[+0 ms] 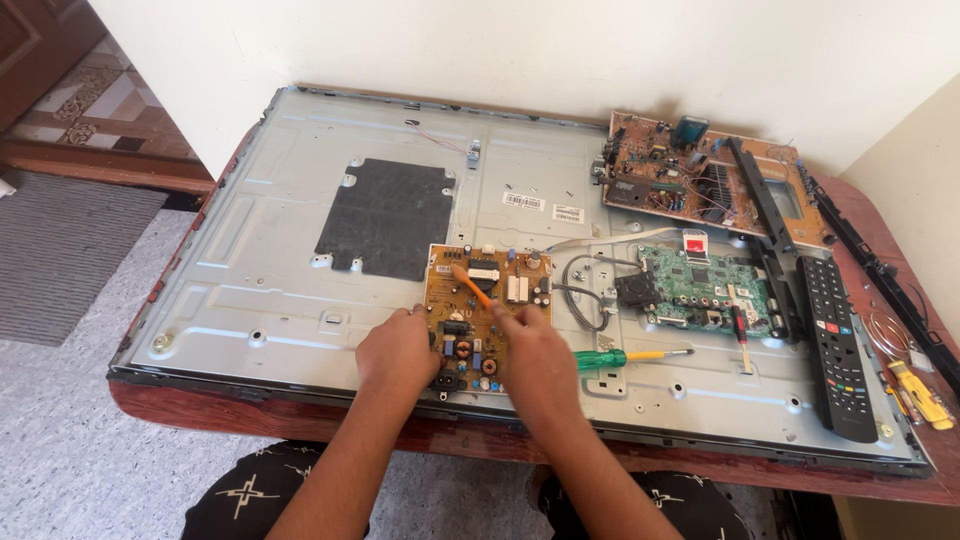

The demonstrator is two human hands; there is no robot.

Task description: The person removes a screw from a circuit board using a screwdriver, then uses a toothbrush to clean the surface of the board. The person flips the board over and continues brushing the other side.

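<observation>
Head view: right hand (528, 345) clamped on orange tool (472, 285); left hand (398, 348) loosely curled beside power board (487, 315).

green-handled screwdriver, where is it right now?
In the head view, the green-handled screwdriver lies flat on the metal back panel, just right of the right hand, below the green circuit board.
</observation>
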